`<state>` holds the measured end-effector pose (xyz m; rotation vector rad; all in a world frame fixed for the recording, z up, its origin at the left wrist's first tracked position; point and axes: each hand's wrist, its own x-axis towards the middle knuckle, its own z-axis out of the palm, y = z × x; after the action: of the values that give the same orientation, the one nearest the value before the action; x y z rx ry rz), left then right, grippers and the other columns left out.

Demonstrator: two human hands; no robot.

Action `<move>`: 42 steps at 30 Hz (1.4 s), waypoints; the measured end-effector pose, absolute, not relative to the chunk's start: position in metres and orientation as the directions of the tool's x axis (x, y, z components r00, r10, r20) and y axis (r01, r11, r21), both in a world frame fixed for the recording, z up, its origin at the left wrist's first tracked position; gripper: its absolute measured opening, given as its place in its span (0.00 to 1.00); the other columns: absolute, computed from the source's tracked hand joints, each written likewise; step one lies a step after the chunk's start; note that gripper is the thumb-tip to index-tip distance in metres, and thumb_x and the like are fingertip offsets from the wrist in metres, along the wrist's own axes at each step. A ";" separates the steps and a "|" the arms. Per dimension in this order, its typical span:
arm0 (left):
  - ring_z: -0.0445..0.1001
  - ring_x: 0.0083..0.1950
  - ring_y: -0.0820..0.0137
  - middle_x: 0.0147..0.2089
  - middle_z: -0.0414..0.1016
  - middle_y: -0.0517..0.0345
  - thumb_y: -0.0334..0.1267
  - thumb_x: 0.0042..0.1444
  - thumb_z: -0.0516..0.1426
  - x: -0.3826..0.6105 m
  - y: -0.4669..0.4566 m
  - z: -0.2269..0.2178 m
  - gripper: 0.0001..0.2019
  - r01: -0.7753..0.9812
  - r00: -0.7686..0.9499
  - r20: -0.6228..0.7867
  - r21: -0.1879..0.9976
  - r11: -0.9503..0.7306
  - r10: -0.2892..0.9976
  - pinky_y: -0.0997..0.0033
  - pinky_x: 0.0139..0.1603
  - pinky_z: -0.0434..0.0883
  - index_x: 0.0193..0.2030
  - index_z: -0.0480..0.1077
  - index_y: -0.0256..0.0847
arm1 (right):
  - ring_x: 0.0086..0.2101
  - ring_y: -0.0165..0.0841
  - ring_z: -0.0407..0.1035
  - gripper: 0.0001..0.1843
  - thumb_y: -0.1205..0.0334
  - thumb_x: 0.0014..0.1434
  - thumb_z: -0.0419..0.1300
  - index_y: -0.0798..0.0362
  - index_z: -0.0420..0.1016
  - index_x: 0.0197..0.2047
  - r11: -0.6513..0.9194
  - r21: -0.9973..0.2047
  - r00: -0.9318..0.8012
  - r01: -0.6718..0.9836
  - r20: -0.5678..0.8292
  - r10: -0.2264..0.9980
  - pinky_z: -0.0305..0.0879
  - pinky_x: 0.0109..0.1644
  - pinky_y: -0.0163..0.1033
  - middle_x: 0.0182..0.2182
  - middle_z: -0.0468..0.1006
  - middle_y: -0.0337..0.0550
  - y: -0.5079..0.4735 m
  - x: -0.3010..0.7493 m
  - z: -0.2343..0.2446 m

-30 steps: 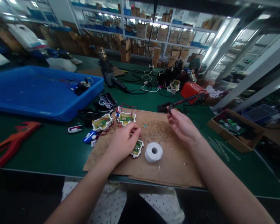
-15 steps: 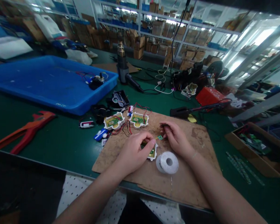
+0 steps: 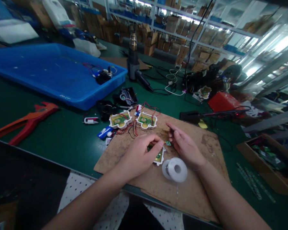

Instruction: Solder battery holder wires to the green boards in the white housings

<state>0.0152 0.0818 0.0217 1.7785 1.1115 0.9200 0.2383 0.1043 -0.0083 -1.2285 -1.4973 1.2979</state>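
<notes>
My left hand [image 3: 139, 154] rests on a white-framed circuit board [image 3: 159, 157] lying on a brown cardboard mat [image 3: 196, 188], its fingers curled onto the board's top edge. My right hand [image 3: 184, 145] pinches a tiny green chip board [image 3: 168, 143] just right of the left fingers. A white spool of solder wire [image 3: 177, 169] lies beside my right wrist. Two more white-framed boards [image 3: 120, 119] [image 3: 147, 120] with red and black wires sit at the mat's far edge.
A blue tray [image 3: 38, 73] holding a small wired part stands at the far left. Red pliers [image 3: 24, 123] lie left. A soldering iron on its stand [image 3: 194, 116], a hot-air gun [image 3: 133, 60], a red box [image 3: 222, 101] and a cardboard box [image 3: 271, 166] are around.
My right hand came down from the soldering iron stand to meet the left hand over the board. The head camera moved closer and lower.
</notes>
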 end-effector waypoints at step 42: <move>0.75 0.35 0.72 0.34 0.80 0.59 0.39 0.65 0.61 0.016 0.085 0.016 0.07 0.061 0.134 0.103 0.992 -0.112 0.986 0.71 0.36 0.69 0.39 0.79 0.40 | 0.36 0.33 0.74 0.26 0.44 0.67 0.62 0.45 0.76 0.63 0.047 -0.972 -0.260 0.231 -0.015 0.965 0.74 0.48 0.43 0.35 0.79 0.40 0.097 0.234 0.004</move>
<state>0.0158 0.0849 0.0158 1.3987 1.1078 1.1559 0.2335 0.0971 0.0041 -1.2346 -1.5924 1.2678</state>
